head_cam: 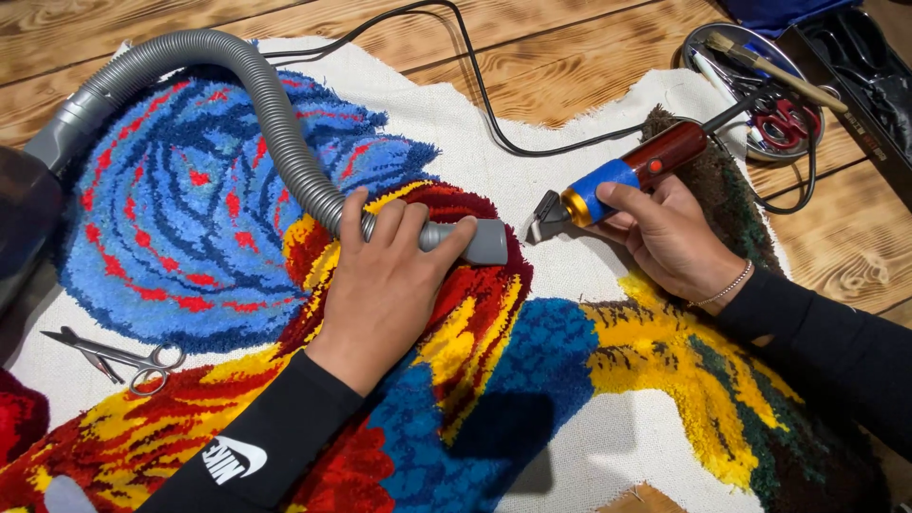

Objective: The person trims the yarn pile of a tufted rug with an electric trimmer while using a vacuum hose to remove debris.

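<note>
My left hand grips the grey nozzle of a ribbed vacuum hose, pressed onto a tufted rug with blue, red and yellow pile. The nozzle tip lies on the red patch. My right hand holds an electric trimmer with a red, blue and gold body, its dark blade head pointing left at the white backing cloth, a short gap from the nozzle tip.
Scissors lie on the rug's left edge. A round metal tin with red-handled scissors and tools sits at the back right, beside a dark case. A black cord runs over the wooden floor. The vacuum body sits far left.
</note>
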